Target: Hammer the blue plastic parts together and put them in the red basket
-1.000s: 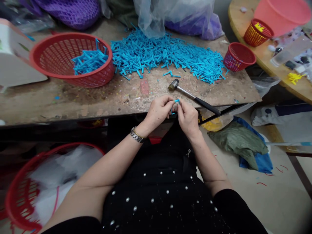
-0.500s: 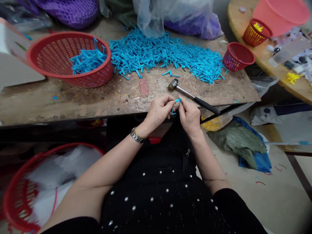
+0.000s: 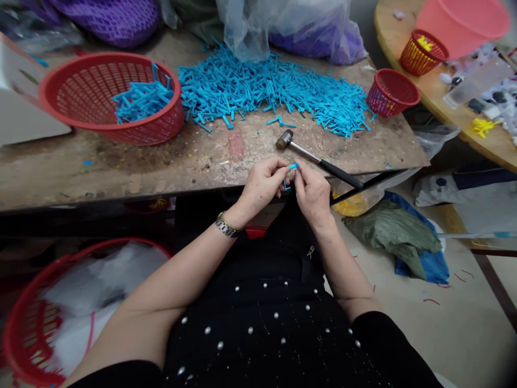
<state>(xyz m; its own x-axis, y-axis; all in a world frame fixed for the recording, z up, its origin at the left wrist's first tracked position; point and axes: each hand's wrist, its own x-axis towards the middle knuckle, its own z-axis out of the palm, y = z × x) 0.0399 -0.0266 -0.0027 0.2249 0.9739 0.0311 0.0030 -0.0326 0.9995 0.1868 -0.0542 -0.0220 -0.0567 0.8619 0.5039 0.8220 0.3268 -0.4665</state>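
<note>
My left hand (image 3: pixel 263 180) and my right hand (image 3: pixel 313 189) meet at the table's front edge, both pinching one small blue plastic piece (image 3: pixel 293 166) between their fingertips. A second bit of blue plastic (image 3: pixel 286 186) hangs under my left fingers. Just beyond my hands lies a hammer (image 3: pixel 301 148), its black handle pointing to the right. Behind it spreads a big pile of blue plastic pieces (image 3: pixel 258 86), with a few loose ones (image 3: pixel 280 122) in front. To the left, a red basket (image 3: pixel 111 129) holds some blue pieces (image 3: pixel 141 101).
A small red basket (image 3: pixel 391 92) stands at the table's right end. Plastic bags (image 3: pixel 315 37) lie behind the pile. A round table (image 3: pixel 456 116) with a pink tub (image 3: pixel 464 27) is at the right. Below left is a large red basket (image 3: pixel 28 302) with plastic sheeting.
The whole view has shifted very slightly. My hands keep the same hold on the blue piece.
</note>
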